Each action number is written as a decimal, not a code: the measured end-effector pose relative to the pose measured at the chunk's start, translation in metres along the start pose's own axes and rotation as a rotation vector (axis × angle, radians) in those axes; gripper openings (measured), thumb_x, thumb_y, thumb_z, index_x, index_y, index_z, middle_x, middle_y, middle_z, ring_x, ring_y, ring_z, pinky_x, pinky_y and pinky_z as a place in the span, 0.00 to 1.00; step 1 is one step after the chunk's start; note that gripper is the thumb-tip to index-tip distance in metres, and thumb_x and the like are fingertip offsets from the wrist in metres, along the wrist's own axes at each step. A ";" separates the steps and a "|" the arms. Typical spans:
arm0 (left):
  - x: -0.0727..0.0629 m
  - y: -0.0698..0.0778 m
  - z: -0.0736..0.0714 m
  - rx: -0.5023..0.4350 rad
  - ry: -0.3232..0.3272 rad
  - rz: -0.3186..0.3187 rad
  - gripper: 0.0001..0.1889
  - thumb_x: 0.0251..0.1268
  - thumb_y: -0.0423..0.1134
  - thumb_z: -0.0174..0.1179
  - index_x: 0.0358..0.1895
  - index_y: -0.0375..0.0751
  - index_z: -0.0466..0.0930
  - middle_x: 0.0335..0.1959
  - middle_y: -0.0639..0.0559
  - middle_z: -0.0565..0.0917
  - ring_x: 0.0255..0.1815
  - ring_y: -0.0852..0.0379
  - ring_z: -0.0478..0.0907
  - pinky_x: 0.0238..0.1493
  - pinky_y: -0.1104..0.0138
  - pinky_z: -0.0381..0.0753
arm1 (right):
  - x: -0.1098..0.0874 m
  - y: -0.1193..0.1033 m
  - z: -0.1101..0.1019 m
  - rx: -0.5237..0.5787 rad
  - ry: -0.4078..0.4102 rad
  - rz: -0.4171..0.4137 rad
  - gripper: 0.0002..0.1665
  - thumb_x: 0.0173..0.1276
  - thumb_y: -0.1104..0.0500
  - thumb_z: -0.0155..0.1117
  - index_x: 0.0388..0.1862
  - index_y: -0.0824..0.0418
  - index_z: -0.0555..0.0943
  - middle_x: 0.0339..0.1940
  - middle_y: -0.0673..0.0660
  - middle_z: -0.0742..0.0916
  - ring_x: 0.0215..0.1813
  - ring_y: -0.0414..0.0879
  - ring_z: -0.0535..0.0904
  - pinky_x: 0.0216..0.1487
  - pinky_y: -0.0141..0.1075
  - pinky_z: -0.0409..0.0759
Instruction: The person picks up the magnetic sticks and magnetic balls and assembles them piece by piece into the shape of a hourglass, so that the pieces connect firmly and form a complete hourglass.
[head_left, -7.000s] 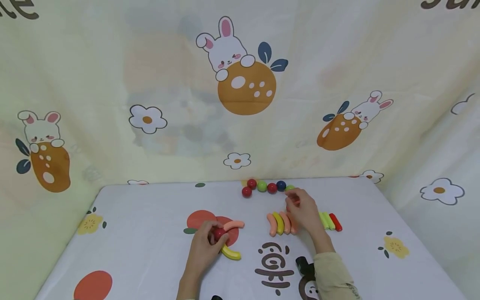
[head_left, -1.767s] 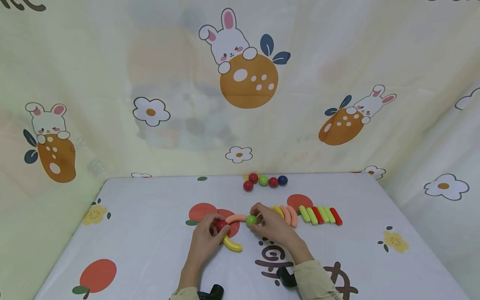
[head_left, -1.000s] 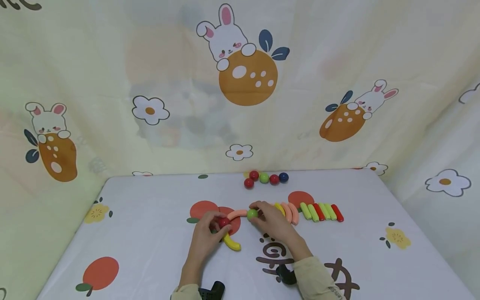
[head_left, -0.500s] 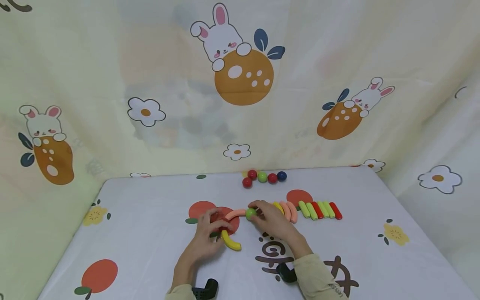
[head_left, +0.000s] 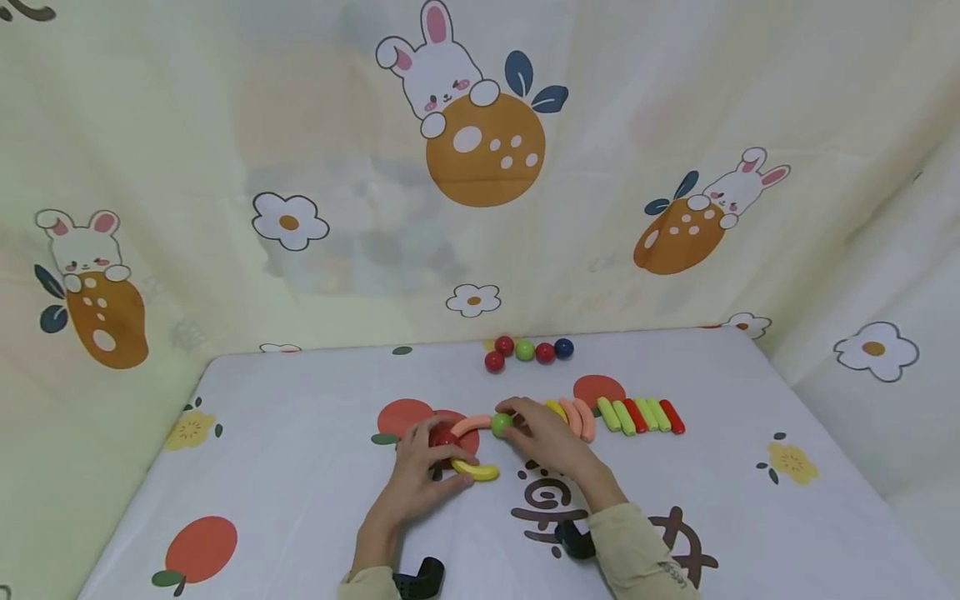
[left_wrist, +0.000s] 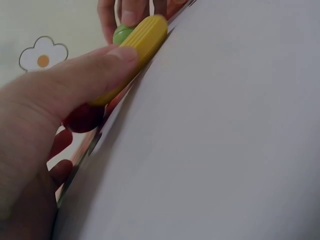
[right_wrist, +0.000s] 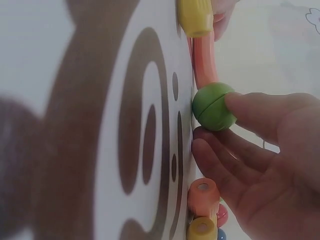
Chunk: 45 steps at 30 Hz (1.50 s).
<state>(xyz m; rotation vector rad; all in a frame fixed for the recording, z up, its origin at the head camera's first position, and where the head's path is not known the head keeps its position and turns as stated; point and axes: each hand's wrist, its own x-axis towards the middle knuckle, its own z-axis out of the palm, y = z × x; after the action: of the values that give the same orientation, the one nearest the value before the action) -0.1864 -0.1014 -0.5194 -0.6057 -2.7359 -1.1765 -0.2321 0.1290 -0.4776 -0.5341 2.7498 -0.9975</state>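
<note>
Your left hand [head_left: 415, 477] pinches a curved yellow stick [head_left: 483, 473] beside a red ball [left_wrist: 85, 119]; your right hand [head_left: 547, 437] grips a grooved green ball [head_left: 500, 425].

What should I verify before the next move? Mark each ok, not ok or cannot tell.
1. Green ball held by the right hand: ok.
2. Pink stick ending at that green ball: ok, they appear to touch.
3. Left hand free: not ok, its thumb is on the yellow stick.
4. Red ball touching the yellow stick: cannot tell, the left hand hides the join.
5. Back balls in view: ok, five.
</note>
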 end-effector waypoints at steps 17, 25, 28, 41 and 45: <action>-0.001 0.001 0.003 0.048 0.030 -0.027 0.11 0.48 0.54 0.70 0.37 0.71 0.83 0.62 0.52 0.71 0.67 0.48 0.61 0.59 0.46 0.59 | -0.003 0.001 -0.004 0.059 -0.002 0.009 0.22 0.67 0.54 0.60 0.60 0.54 0.74 0.52 0.47 0.81 0.48 0.41 0.77 0.50 0.38 0.79; -0.001 0.000 0.005 0.029 0.031 -0.019 0.10 0.48 0.54 0.71 0.36 0.71 0.83 0.63 0.53 0.71 0.67 0.49 0.61 0.61 0.44 0.58 | -0.005 0.005 -0.015 0.062 0.052 0.016 0.19 0.67 0.56 0.60 0.57 0.54 0.76 0.52 0.50 0.82 0.48 0.42 0.78 0.50 0.38 0.79; -0.001 0.000 0.005 0.023 0.026 -0.036 0.10 0.48 0.55 0.70 0.35 0.73 0.83 0.63 0.55 0.70 0.67 0.51 0.61 0.63 0.44 0.57 | -0.006 0.008 -0.023 0.058 0.081 0.057 0.18 0.67 0.56 0.60 0.56 0.54 0.76 0.49 0.50 0.82 0.45 0.43 0.78 0.47 0.38 0.80; 0.000 0.001 0.004 0.022 0.035 -0.043 0.04 0.56 0.56 0.63 0.34 0.76 0.82 0.63 0.57 0.70 0.67 0.54 0.60 0.64 0.43 0.55 | -0.009 0.032 -0.047 0.036 0.121 0.160 0.19 0.69 0.54 0.58 0.57 0.56 0.76 0.52 0.54 0.81 0.48 0.48 0.75 0.46 0.38 0.81; 0.000 0.001 0.004 0.004 0.034 -0.041 0.03 0.55 0.57 0.63 0.33 0.76 0.82 0.63 0.55 0.70 0.67 0.54 0.60 0.63 0.43 0.55 | -0.011 0.039 -0.051 0.014 0.139 0.178 0.18 0.68 0.55 0.58 0.55 0.58 0.76 0.49 0.55 0.81 0.45 0.49 0.74 0.42 0.36 0.80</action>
<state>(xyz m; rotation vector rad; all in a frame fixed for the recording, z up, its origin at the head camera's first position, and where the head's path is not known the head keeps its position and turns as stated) -0.1860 -0.0979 -0.5221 -0.5270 -2.7339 -1.1787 -0.2470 0.1908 -0.4636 -0.2196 2.8468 -1.0451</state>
